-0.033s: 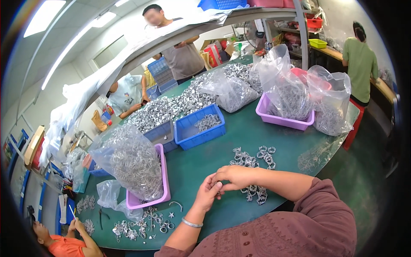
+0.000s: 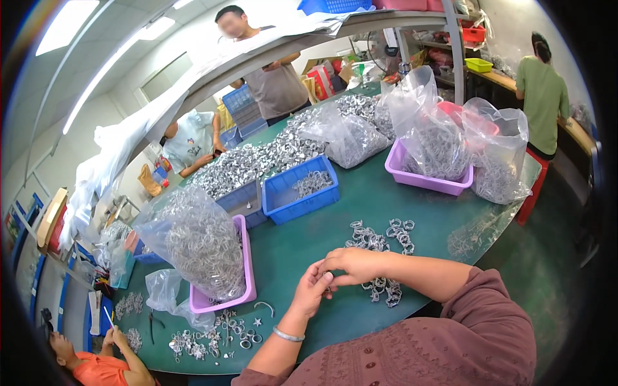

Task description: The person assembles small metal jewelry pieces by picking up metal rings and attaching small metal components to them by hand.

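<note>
My left hand [image 2: 310, 289] and my right hand [image 2: 347, 264] meet over the front of the green table, fingers closed together in a pinch. Whatever lies between the fingertips is small and mostly hidden; I cannot make it out. Close behind and under my right forearm lies a pile of silvery metal rings [image 2: 368, 238], partly covered by the arm. To the left of my left forearm, smaller loose rings and star-shaped pieces [image 2: 199, 344] are scattered on the table. A bangle [image 2: 288, 335] circles my left wrist.
A purple tray [image 2: 250, 270] holds a big clear bag of rings [image 2: 203, 248]. Beyond are a blue bin [image 2: 299, 207], a heap of metal pieces [image 2: 257, 161] and another purple tray [image 2: 428, 183] with bags. Pliers [image 2: 152, 327] lie at left. Several people work around the table and room.
</note>
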The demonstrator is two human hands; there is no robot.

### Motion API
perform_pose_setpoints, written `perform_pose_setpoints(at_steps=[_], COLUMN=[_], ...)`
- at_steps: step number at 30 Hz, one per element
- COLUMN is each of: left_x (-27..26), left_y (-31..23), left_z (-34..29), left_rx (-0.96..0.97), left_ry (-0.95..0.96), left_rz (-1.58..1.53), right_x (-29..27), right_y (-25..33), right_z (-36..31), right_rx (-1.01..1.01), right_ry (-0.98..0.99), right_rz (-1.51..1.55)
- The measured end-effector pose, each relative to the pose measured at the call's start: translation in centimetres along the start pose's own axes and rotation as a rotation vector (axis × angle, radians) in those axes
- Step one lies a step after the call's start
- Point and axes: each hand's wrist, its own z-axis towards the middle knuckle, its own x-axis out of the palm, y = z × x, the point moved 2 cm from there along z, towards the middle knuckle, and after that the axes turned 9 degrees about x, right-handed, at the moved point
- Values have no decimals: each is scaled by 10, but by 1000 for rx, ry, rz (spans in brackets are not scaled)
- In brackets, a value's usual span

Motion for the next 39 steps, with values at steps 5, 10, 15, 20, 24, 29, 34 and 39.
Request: perform_pose_setpoints(at_steps=[5, 10, 15, 20, 24, 29, 34, 39], left_x=[-6, -4, 2, 8, 9, 11, 11, 13], left_y=[4, 4, 3, 4, 4, 0, 0, -3], left_z=[-4, -5, -4, -1, 0, 0, 1, 1], left_rx=[-18, 0, -9, -28, -15, 14, 41, 41], left_ry=[-49, -74, -92, -87, -112, -120, -102, -128], left_rz=[-96, -115, -55, -30, -52, -77, -61, -35], right_x=[2, 6, 7, 7, 5, 5, 5, 6], right_y=[-1, -3, -6, -8, -5, -4, -2, -3], right_z=[-1, -3, -9, -15, -16, -17, -16, -16], right_rx=[4, 9, -2, -13, -14, -19, -40, -59], right_ry=[-32, -73, -86, -120, -219, -235, -246, -261], right_rz=[25, 93, 89, 54, 50, 26, 8, 21])
